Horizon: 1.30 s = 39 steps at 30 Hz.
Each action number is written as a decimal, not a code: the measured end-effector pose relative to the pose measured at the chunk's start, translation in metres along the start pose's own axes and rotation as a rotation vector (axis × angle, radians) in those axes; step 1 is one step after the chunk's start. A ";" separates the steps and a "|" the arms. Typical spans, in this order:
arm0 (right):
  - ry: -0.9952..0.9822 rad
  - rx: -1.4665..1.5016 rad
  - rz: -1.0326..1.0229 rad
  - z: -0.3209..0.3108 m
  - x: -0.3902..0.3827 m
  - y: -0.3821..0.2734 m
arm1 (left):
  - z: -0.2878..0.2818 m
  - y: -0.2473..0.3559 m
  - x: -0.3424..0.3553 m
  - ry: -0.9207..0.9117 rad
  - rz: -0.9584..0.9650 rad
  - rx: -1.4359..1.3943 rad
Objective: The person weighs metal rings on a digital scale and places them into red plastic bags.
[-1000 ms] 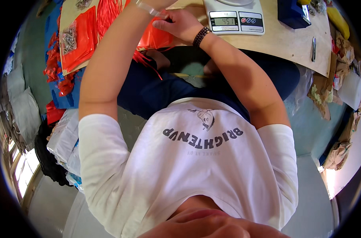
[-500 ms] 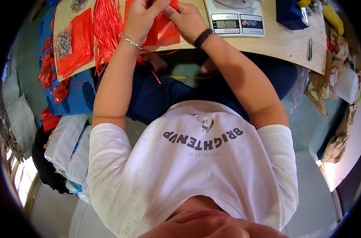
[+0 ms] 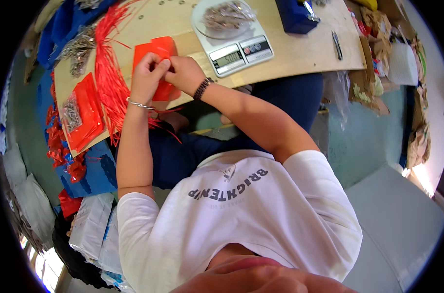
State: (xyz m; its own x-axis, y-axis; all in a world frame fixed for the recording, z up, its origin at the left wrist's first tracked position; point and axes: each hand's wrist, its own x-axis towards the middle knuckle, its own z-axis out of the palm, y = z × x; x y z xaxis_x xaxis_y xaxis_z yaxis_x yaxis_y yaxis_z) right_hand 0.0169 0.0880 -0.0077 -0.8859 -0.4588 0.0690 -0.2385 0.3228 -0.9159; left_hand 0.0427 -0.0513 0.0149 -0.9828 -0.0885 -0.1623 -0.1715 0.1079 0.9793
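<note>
My left hand (image 3: pixel 146 78) and my right hand (image 3: pixel 183 73) meet on a red plastic bag (image 3: pixel 151 49) at the table's near edge, fingers pinched on it. A bundle of red ribbon strips (image 3: pixel 109 73) lies just left of them, trailing over the edge. Further left is a stack of flat red bags (image 3: pixel 90 107) with a small clear bag of metal pieces (image 3: pixel 72 116) on it. Right of my hands, a white digital scale (image 3: pixel 221 71) carries a clear bag of small metallic items (image 3: pixel 227 17).
The wooden table (image 3: pixel 305 53) holds a dark blue dispenser (image 3: pixel 295 14), a slim knife (image 3: pixel 337 45) and metal pieces (image 3: pixel 78 51) at back left. Crumpled paper and cardboard (image 3: pixel 376 29) crowd the right side; wrapped white packages (image 3: pixel 90 224) lie at lower left, near blue sheeting (image 3: pixel 95 166).
The view has shifted, showing more of the tabletop and the loaded scale pan. My hands came together on the red bag and are still pinched on it, now lower in the picture.
</note>
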 end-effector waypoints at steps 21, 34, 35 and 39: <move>0.333 -0.854 -0.493 -0.122 -0.018 -0.043 | 0.006 0.029 -0.002 -0.012 0.214 1.104; 0.243 -0.506 -0.196 -0.131 -0.002 -0.015 | -0.013 0.018 -0.003 -0.176 0.195 1.000; 0.246 -0.284 -0.134 -0.128 -0.008 -0.017 | -0.008 0.007 0.001 -0.198 0.220 0.986; 0.151 1.192 0.185 -0.103 -0.028 -0.023 | 0.006 0.006 0.004 -0.198 0.152 0.808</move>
State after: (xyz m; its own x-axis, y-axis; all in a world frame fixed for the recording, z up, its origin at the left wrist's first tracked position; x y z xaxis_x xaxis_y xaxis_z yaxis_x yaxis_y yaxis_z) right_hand 0.0058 0.1785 0.0525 -0.9243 -0.3594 -0.1283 0.3410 -0.6272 -0.7002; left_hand 0.0369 -0.0448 0.0194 -0.9801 0.1517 -0.1278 0.0412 0.7860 0.6169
